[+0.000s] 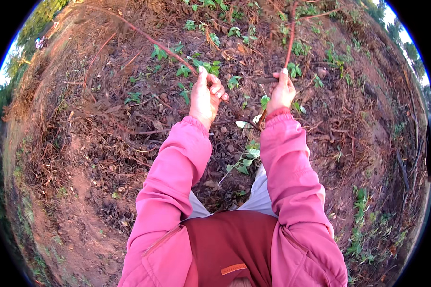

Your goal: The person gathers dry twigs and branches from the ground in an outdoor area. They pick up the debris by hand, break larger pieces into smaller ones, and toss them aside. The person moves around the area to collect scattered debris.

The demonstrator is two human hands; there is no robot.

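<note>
My left hand is closed around a long reddish-brown plant stem, which runs from the upper left down through the fist. In my right hand is another reddish stem, rising almost straight up from beside the thumb. Both stems slant toward each other below the hands, near the right cuff, where a sleeve partly hides them. A dark flat piece sticks out leftward from the right fingers; whether it is a blade or a dry leaf, I cannot tell. Pale green leaves on a thin stalk lie between my forearms.
Dry leaf litter and brown soil cover the ground. Small green plants grow beyond my hands. Dry twigs spread at the left, dark sticks lie at the right, and green weeds stand at lower right.
</note>
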